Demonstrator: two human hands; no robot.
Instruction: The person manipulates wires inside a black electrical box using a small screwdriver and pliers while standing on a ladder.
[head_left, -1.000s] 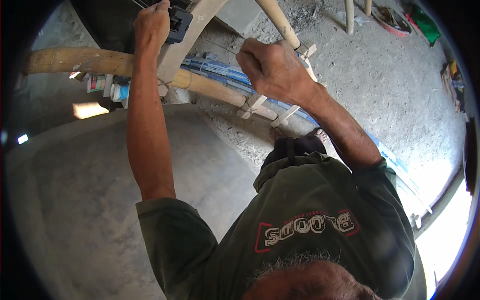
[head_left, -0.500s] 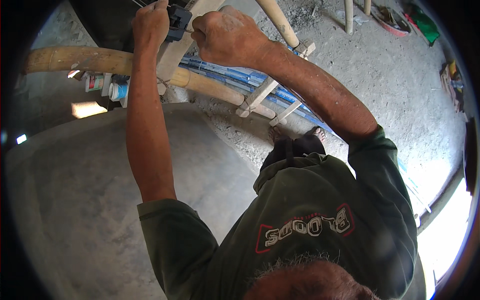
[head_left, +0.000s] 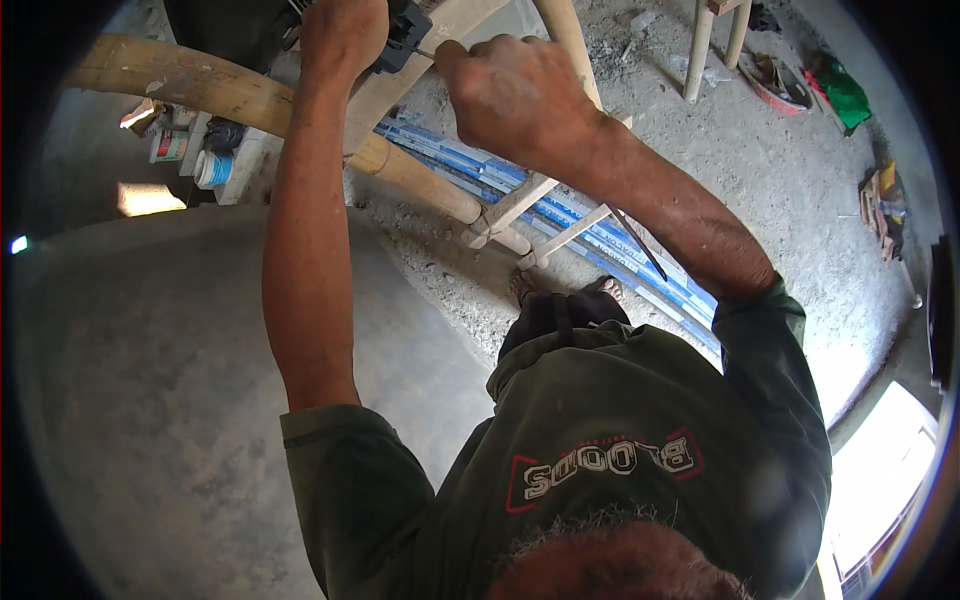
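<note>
At the top of the view, my left hand (head_left: 345, 35) is closed around a small black plastic block (head_left: 407, 30) with a squarish, notched edge. Most of the block lies behind the fingers or past the picture's edge. From its right side a thin metal shaft (head_left: 423, 51) runs to my right hand (head_left: 520, 95). The right fingers are curled tightly round the shaft's end, and any handle is hidden in the fist. Under both hands slants a pale wooden board (head_left: 425, 72). Thin metal prongs show by the left knuckles.
A thick bamboo pole (head_left: 190, 80) crosses in front of me, tied to wooden rungs (head_left: 510, 210). Blue-and-white strips (head_left: 590, 235) lie beneath on the rough floor. Tubs (head_left: 213, 170) stand at the left, by a smooth grey concrete surface (head_left: 180, 340). Bamboo legs (head_left: 697, 55) rise at the upper right.
The view has shifted, so both hands and the block sit further right and partly higher in the picture. Both hands keep their hold, and the shaft still spans between them.
</note>
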